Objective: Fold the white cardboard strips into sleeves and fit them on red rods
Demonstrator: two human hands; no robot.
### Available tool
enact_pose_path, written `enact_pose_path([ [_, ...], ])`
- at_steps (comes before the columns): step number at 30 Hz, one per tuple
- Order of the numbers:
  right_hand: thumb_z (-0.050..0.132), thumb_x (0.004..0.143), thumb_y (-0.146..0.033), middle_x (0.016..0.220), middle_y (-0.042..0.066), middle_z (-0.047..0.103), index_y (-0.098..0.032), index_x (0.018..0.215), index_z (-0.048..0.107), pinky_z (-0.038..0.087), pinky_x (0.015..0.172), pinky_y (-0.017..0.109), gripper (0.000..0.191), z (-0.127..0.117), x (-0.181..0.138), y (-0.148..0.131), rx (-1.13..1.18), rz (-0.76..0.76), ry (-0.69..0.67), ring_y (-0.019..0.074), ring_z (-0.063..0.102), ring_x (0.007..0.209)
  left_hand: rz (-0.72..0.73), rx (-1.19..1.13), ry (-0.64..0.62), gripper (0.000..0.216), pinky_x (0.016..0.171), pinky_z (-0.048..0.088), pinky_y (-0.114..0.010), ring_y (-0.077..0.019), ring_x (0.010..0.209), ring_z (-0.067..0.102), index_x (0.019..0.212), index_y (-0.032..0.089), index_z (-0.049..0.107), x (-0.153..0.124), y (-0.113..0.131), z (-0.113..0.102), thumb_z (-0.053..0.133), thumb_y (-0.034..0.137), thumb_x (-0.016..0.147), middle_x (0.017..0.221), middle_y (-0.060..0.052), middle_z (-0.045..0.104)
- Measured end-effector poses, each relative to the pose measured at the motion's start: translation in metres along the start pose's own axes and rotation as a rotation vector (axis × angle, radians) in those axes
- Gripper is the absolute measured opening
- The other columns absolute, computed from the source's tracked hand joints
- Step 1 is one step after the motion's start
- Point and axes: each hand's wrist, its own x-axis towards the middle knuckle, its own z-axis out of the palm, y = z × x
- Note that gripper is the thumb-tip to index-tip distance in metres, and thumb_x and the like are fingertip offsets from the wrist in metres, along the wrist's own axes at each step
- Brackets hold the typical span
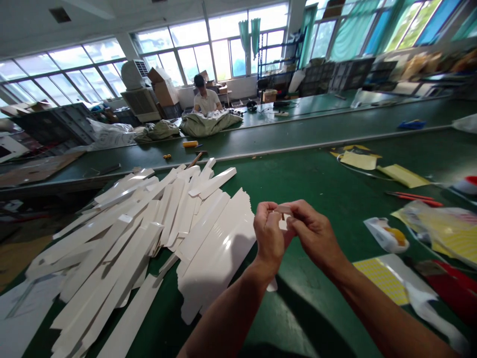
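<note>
My left hand (269, 233) and my right hand (311, 229) meet above the green tabletop, fingers closed on a small white card piece (283, 222). Fingers of both hands pinch its upper edge, and much of it is hidden behind them. A white rounded tip (272, 285) shows below my left wrist; I cannot tell whether it belongs to the same piece. Just left of my hands lie flat white card sheets (219, 248) with ragged edges. Beyond them spreads a heap of long folded white card boxes (122, 243).
At right lie a tape roll in white wrapping (391, 236), yellow sticker sheets (380, 278), red-handled tools (415, 198) and a red item (452, 286). A raised pale ledge (283, 150) crosses behind. A co-worker (206, 99) sits across the far table beside a grey-green sack (208, 124).
</note>
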Motion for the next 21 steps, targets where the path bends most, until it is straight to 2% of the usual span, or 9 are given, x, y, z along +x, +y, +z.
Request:
enact_pose_path([
  [1, 0.051, 0.080, -0.017, 0.085, 0.003, 0.065, -0.020, 0.088, 0.069, 0.047, 0.073, 0.030, 0.021, -0.002, 0.001, 0.001, -0.034, -0.023, -0.008, 0.0169, 0.061, 0.080, 0.059, 0.070, 0.023, 0.010, 0.066, 0.045, -0.024, -0.0129, 0.071, 0.056, 0.088, 0.017, 0.056, -0.001, -0.004, -0.001, 0.047, 0.018, 0.082, 0.078, 0.001, 0.058],
  [3, 0.050, 0.078, -0.015, 0.081, 0.003, 0.064, -0.021, 0.081, 0.072, 0.047, 0.070, 0.030, 0.022, -0.006, 0.001, 0.003, -0.071, -0.052, 0.003, 0.0166, 0.060, 0.077, 0.168, 0.181, 0.037, 0.019, 0.074, 0.046, -0.027, -0.0148, 0.078, 0.058, 0.090, 0.017, 0.057, -0.005, -0.014, -0.005, 0.041, 0.025, 0.093, 0.083, -0.002, 0.061],
  [6, 0.051, 0.078, -0.014, 0.087, 0.004, 0.064, -0.022, 0.084, 0.074, 0.048, 0.067, 0.028, 0.025, -0.014, 0.002, 0.004, -0.045, -0.075, -0.093, 0.0174, 0.061, 0.080, 0.332, 0.296, -0.029, 0.037, 0.088, 0.047, -0.032, -0.0187, 0.097, 0.061, 0.108, 0.015, 0.057, -0.011, -0.028, -0.015, 0.032, 0.041, 0.101, 0.103, -0.009, 0.064],
  [8, 0.053, 0.085, -0.020, 0.093, 0.006, 0.064, -0.022, 0.088, 0.075, 0.049, 0.065, 0.027, 0.023, -0.022, 0.006, 0.002, -0.013, -0.073, -0.241, 0.0176, 0.062, 0.082, 0.409, 0.334, -0.127, 0.044, 0.089, 0.049, -0.033, -0.0193, 0.099, 0.061, 0.125, 0.015, 0.049, -0.012, -0.033, -0.022, 0.036, 0.048, 0.099, 0.112, -0.011, 0.062],
  [11, 0.055, 0.092, -0.031, 0.093, 0.005, 0.063, -0.021, 0.090, 0.075, 0.048, 0.066, 0.026, 0.022, -0.034, 0.016, -0.002, -0.030, -0.051, -0.433, 0.0157, 0.061, 0.080, 0.415, 0.339, -0.225, 0.074, 0.080, 0.053, -0.033, -0.0187, 0.089, 0.062, 0.138, 0.016, 0.034, -0.009, -0.036, -0.029, 0.061, 0.059, 0.084, 0.108, -0.009, 0.059],
  [13, 0.056, 0.093, -0.032, 0.093, 0.005, 0.062, -0.021, 0.096, 0.074, 0.048, 0.069, 0.025, 0.021, -0.041, 0.025, -0.005, -0.070, -0.052, -0.535, 0.0147, 0.060, 0.080, 0.387, 0.375, -0.228, 0.097, 0.083, 0.054, -0.036, -0.0214, 0.095, 0.063, 0.141, 0.017, 0.029, -0.006, -0.036, -0.030, 0.079, 0.056, 0.068, 0.111, -0.008, 0.057],
  [15, 0.058, 0.092, -0.032, 0.094, 0.004, 0.061, -0.021, 0.103, 0.072, 0.047, 0.073, 0.026, 0.021, -0.045, 0.034, -0.005, -0.097, -0.065, -0.653, 0.0146, 0.060, 0.082, 0.362, 0.426, -0.217, 0.106, 0.090, 0.053, -0.040, -0.0249, 0.106, 0.061, 0.143, 0.020, 0.026, -0.005, -0.035, -0.029, 0.088, 0.044, 0.060, 0.116, -0.009, 0.056],
  [17, 0.060, 0.091, -0.034, 0.095, 0.003, 0.060, -0.020, 0.105, 0.070, 0.046, 0.072, 0.025, 0.022, -0.047, 0.044, -0.003, -0.065, -0.032, -0.770, 0.0138, 0.059, 0.082, 0.357, 0.456, -0.212, 0.105, 0.091, 0.054, -0.042, -0.0257, 0.110, 0.061, 0.144, 0.021, 0.024, -0.005, -0.034, -0.028, 0.087, 0.035, 0.061, 0.118, -0.009, 0.055],
  [21, 0.066, 0.088, -0.038, 0.088, 0.000, 0.058, -0.016, 0.104, 0.062, 0.043, 0.060, 0.020, 0.028, -0.046, 0.059, 0.002, 0.185, 0.185, -0.995, 0.0087, 0.052, 0.069, 0.385, 0.447, -0.217, 0.100, 0.089, 0.057, -0.042, -0.0241, 0.106, 0.064, 0.144, 0.023, 0.022, -0.009, -0.033, -0.027, 0.083, 0.029, 0.065, 0.117, -0.008, 0.056],
])
